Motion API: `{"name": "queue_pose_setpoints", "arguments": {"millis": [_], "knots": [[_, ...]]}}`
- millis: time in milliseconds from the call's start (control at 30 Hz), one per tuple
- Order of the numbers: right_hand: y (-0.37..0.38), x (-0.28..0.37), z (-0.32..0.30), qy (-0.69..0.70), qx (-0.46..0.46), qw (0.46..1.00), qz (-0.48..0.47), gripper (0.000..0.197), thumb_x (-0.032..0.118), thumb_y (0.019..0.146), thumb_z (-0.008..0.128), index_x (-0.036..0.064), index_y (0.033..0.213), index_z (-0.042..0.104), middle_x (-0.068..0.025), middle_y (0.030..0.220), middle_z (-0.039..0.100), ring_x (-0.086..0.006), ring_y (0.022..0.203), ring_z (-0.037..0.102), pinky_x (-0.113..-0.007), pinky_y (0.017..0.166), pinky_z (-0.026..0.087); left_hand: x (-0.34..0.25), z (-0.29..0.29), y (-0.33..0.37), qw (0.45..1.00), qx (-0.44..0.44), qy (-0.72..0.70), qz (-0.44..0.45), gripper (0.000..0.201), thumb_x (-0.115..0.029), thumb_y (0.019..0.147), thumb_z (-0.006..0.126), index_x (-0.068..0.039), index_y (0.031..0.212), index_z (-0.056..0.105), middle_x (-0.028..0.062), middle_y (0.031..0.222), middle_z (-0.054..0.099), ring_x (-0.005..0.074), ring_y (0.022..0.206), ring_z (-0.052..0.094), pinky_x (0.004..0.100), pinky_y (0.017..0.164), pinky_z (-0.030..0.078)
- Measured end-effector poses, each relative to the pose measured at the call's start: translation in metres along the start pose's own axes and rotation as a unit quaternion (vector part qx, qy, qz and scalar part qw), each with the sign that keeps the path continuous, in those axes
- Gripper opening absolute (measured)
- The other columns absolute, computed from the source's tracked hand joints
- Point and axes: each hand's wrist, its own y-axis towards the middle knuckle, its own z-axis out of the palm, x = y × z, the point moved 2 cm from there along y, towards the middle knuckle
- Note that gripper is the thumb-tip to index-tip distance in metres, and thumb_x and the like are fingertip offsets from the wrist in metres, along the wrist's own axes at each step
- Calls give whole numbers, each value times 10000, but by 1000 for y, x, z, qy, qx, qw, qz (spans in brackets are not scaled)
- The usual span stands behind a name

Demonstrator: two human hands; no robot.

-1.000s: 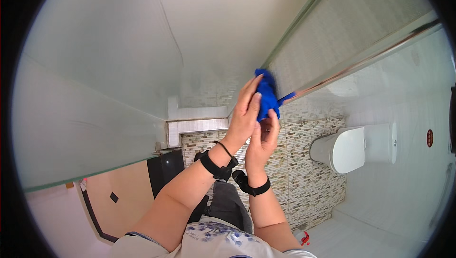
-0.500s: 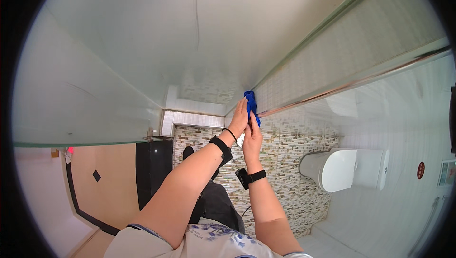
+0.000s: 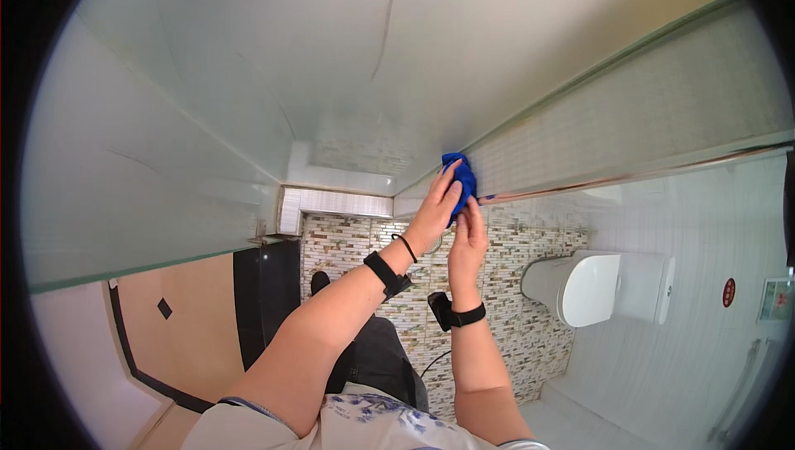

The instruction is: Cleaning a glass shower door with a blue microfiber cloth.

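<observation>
A bunched blue cloth (image 3: 464, 183) is pressed against the glass panel, beside the near end of a shiny metal rail (image 3: 580, 188). My left hand (image 3: 434, 211) grips the cloth from its left side, fingers and thumb laid over it. Just below and to the right, my right hand (image 3: 468, 245) holds the cloth's lower edge with its fingertips; part of that grip is hidden by the folds. Both wrists wear black straps, and a thin dark band circles the left one.
Frosted glass (image 3: 273, 61) spans the upper view. A white toilet (image 3: 590, 288) stands at the right on the mosaic-tiled floor (image 3: 497, 309). At the lower left are a black threshold (image 3: 280, 284) and beige floor tiles (image 3: 195, 309) beyond it.
Both hands and the blue cloth have shifted a little to the right in view. The cloth now looks more bunched, and the view of the glass and rail has tilted slightly.
</observation>
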Motion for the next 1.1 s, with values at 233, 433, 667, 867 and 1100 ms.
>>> {"name": "queue_pose_setpoints", "arguments": {"millis": [233,433,667,867,1100], "knots": [[2,59,-18,13,-83,990,-116,295,3,946,451,-24,1233,512,-103,1108,601,-145,1008,561,-275,879,446,-36,26,-9,975,42,75,206,697,-436,940,466,-105,1474,163,228,1517,32,405,1402,75,442,1115,175],[-1,44,-20,-91,-61,982,-154,300,-9,937,468,-30,1224,551,-120,1173,600,-161,1052,561,-279,899,440,-3,23,1,958,-26,160,239,841,-596,830,531,-78,1432,254,245,1466,174,427,1344,206,488,1090,225],[-7,23,-12,-183,-127,922,-316,317,-95,885,467,-69,1191,545,-198,1095,620,-264,957,626,-325,841,477,4,17,7,897,-96,282,327,921,-717,745,502,-62,1380,370,245,1430,245,429,1360,173,518,1088,203],[2,1,4,-149,-182,872,-430,305,-99,880,446,-64,1164,553,-188,1225,413,-269,997,578,-340,851,483,9,8,24,884,-51,157,438,696,-536,879,490,-50,1371,404,206,1438,300,413,1352,227,491,1092,220],[18,-44,20,-5,-153,871,-468,507,-137,828,336,-80,1331,368,-216,1315,404,-244,997,607,-354,863,510,9,0,49,784,-74,66,612,401,-13,873,518,-6,1272,491,204,1319,475,394,1213,465,416,1014,371]]}}
